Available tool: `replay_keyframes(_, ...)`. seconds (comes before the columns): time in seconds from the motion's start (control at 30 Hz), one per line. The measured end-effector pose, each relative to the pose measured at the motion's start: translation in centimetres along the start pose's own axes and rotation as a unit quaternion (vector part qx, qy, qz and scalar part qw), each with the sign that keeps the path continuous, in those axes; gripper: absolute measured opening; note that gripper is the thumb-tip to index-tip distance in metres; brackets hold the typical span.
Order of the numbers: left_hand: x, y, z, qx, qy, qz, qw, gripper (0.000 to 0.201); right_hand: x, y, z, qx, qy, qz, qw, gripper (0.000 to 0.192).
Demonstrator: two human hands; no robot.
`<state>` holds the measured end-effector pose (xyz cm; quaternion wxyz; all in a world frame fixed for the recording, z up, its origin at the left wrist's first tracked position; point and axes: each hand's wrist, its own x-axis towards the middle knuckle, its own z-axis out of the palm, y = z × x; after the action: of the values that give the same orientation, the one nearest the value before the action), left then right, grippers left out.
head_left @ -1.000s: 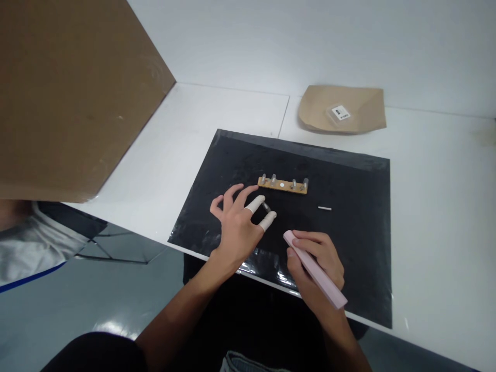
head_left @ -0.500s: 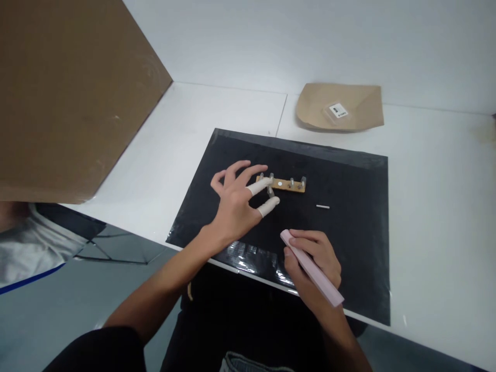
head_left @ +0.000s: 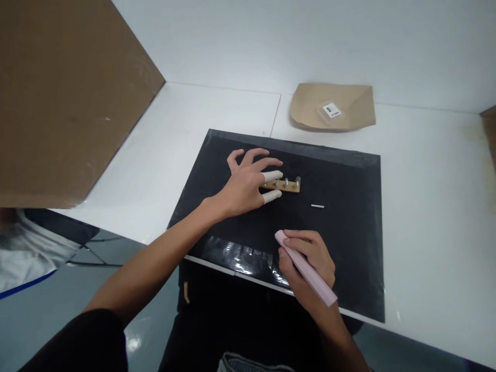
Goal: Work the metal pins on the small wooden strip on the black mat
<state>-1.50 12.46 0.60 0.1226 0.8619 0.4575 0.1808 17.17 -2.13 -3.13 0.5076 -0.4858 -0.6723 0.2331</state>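
My left hand (head_left: pixel 248 187) is spread over a narrow tan strip (head_left: pixel 290 189) lying on a black mat (head_left: pixel 349 206). White covers sit on its thumb and index finger, which are apart, one on either side of the strip. Several small clear pieces (head_left: pixel 298 182) stand in a row along the strip; my fingers hide its left end. My right hand (head_left: pixel 315 256) is closed around a long pale pink bar (head_left: pixel 306 268), tilted with its upper end toward the strip. A short thin white stick (head_left: pixel 318 206) lies on the mat to the strip's right.
Behind the mat, a brown paper tray (head_left: pixel 356 111) holds a small clear case (head_left: pixel 329 111) with a white label. A large brown panel (head_left: pixel 77 93) rises at the left. The white table's front edge (head_left: pixel 209 263) runs below the mat. A person's grey sleeve shows at far left.
My left hand has shifted right along the strip and let go of a clear piece, which appears to stand where the white dot was. My right hand keeps the pink bar almost still.
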Motion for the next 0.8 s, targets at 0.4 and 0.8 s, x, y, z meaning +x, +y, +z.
replay_keyframes(0.4,0.9,-0.6,0.0,-0.002,-0.022,-0.003,1.0,0.025,-0.1,0.2,0.0,0.008,-0.003,-0.005,1.0,0.03)
replay_keyframes(0.8,1.2,-0.5,0.3,-0.005,-0.03,-0.014,0.999,0.024,0.0,0.1,0.0,-0.001,-0.002,-0.003,1.0,0.027)
